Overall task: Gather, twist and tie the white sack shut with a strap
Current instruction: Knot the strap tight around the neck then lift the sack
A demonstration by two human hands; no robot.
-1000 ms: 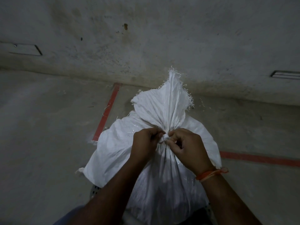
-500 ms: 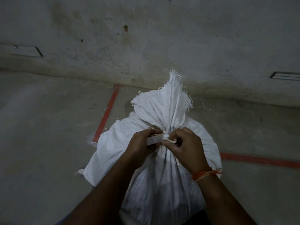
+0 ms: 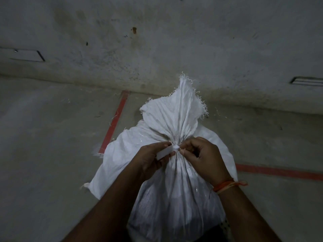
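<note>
A full white woven sack (image 3: 174,198) stands on the floor in front of me, its mouth gathered into a tight neck with the frayed top (image 3: 176,112) flaring above. A flat white strap (image 3: 166,151) circles the neck and crosses at the front. My left hand (image 3: 150,159) pinches the strap end that sticks out to the left. My right hand (image 3: 204,159) pinches the strap right at the neck, thumb tip against the crossing. The strap's far side is hidden behind the gathered cloth.
Bare concrete floor (image 3: 43,154) surrounds the sack, marked by a red painted line (image 3: 115,123) on the left and another red line (image 3: 279,172) on the right. A stained concrete wall (image 3: 157,41) rises just behind the sack. An orange thread band (image 3: 225,186) circles my right wrist.
My hands have drawn slightly apart, and a longer piece of white strap now shows between them on the left side of the neck.
</note>
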